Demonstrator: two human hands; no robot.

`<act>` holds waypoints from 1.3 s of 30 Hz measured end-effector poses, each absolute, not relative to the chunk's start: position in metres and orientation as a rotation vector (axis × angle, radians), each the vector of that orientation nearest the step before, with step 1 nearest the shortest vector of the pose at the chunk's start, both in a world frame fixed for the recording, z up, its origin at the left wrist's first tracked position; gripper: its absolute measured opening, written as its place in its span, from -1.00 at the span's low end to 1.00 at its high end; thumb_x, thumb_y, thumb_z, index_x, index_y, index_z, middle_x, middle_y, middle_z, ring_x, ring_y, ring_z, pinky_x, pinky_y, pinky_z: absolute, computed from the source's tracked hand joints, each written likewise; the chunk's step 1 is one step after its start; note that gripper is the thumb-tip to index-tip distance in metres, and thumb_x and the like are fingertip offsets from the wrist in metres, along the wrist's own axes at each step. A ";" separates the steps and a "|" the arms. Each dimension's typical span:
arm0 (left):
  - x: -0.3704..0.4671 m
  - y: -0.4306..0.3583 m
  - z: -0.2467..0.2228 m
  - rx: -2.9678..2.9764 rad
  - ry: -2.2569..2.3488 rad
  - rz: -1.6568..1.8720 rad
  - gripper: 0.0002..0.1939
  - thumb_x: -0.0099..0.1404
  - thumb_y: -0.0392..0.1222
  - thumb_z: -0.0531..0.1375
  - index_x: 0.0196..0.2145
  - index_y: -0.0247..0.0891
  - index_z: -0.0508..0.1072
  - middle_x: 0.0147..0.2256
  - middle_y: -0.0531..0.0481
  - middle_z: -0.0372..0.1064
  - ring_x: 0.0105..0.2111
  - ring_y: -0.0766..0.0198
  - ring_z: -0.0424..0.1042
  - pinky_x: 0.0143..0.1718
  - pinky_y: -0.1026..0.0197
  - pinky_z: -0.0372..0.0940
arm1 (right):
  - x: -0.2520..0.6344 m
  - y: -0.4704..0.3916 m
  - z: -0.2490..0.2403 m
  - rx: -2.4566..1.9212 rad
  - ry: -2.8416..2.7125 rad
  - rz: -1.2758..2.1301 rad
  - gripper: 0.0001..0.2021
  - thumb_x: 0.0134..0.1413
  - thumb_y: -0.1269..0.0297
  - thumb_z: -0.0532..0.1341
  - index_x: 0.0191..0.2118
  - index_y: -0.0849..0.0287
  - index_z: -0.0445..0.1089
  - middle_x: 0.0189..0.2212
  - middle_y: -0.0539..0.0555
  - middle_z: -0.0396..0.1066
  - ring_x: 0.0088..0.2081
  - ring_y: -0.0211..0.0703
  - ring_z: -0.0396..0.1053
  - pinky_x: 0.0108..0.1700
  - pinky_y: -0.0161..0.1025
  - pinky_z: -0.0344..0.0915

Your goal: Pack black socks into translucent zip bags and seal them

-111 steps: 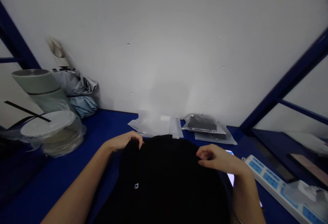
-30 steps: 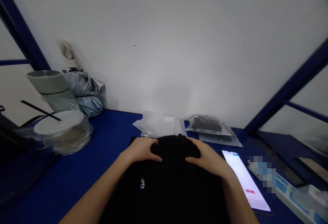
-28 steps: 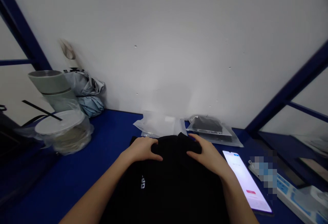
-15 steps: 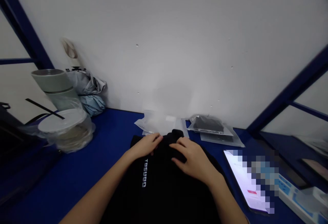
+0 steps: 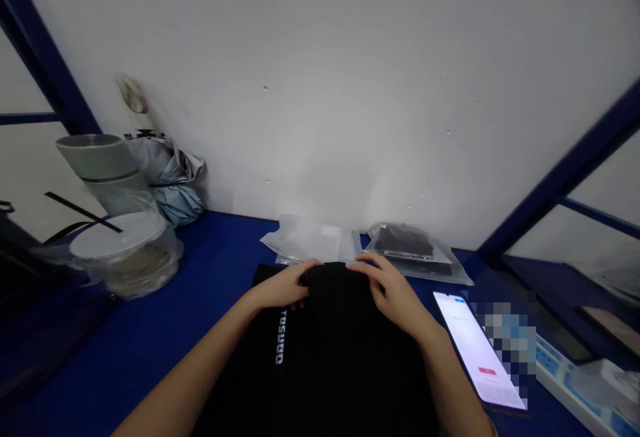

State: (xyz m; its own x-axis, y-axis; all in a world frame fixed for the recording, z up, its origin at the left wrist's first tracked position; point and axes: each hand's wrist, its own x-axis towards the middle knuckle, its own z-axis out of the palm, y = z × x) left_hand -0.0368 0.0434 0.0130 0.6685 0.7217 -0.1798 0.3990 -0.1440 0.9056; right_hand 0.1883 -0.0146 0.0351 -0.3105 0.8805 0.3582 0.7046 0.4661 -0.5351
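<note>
A black garment (image 5: 345,350) with white block lettering down its left part lies folded in front of me. My left hand (image 5: 286,284) is at its upper left, thumb and fingers closed on a fold near the far edge. At the upper right of the garment, my right hand (image 5: 387,287) rests with its fingers stretched along the far edge and the thumb apart. Between the hands the cloth lies fairly flat. Detail within the black fabric is hard to make out.
Behind the garment lie a clear plastic bag (image 5: 313,240) and bagged dark items (image 5: 405,244). A lit phone (image 5: 475,344) and a power strip (image 5: 565,370) are at right. A lidded cup with straw (image 5: 125,250), a green tumbler (image 5: 107,170) and a folded umbrella (image 5: 175,177) stand left on the blue table (image 5: 150,344).
The bunched cloth at the garment's far edge now lies flatter. My right hand has moved right and slightly away from me, its fingers straighter. My left hand stays near the same spot.
</note>
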 end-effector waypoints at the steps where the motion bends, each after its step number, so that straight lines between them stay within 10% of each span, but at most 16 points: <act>1: -0.038 0.045 0.014 1.726 0.892 0.343 -0.54 0.11 -0.14 0.06 -0.01 -0.18 0.15 -0.34 -0.01 0.29 -0.53 0.32 0.35 -0.59 0.29 0.28 | 0.192 -0.013 0.033 -1.328 -2.176 0.394 -0.49 -0.05 0.61 -0.08 -0.05 -0.04 0.29 0.01 0.03 0.17 0.03 -0.17 0.19 0.05 -0.09 0.18; 9: -0.032 0.048 0.015 1.473 1.081 0.479 -0.37 0.11 0.31 -0.14 -0.08 -0.23 0.22 -0.35 -0.05 0.26 -0.56 0.32 0.32 -0.68 0.29 0.27 | 0.195 -0.011 0.027 -1.281 -2.304 0.496 -0.37 -0.09 0.65 -0.09 0.04 -0.17 0.18 0.08 -0.05 0.13 0.07 -0.22 0.17 0.08 -0.09 0.17; 20: -0.029 0.052 0.005 1.429 1.113 0.516 -0.78 0.07 -0.08 0.08 -0.36 -0.27 0.24 -0.52 0.11 0.19 -0.58 0.40 0.25 -0.66 0.38 0.19 | 0.188 -0.005 0.011 -1.330 -2.385 0.342 -0.27 -0.07 0.56 0.04 0.20 -0.15 -0.19 0.24 0.07 -0.25 0.11 -0.04 0.11 0.00 -0.04 0.24; 30: -0.031 0.058 -0.008 1.515 1.081 0.670 -0.60 0.02 0.17 0.09 -0.49 -0.25 0.18 -0.67 0.21 0.06 -0.68 0.46 0.05 -0.66 0.39 -0.06 | 0.158 -0.016 0.015 -1.037 -2.443 0.100 -0.36 -0.35 0.67 0.03 -0.02 0.06 0.24 0.13 0.09 0.06 0.20 -0.09 -0.12 0.16 0.02 -0.03; 39: -0.032 0.065 -0.012 1.302 1.083 0.676 -0.60 -0.10 0.13 0.20 -0.59 -0.30 0.24 -0.65 0.18 0.12 -0.63 0.44 0.11 -0.56 0.34 0.00 | 0.140 -0.018 0.008 -0.896 -2.526 -0.049 -0.46 -0.31 0.60 0.05 -0.06 0.20 0.20 0.11 0.12 0.12 0.21 -0.12 -0.13 0.19 0.01 -0.13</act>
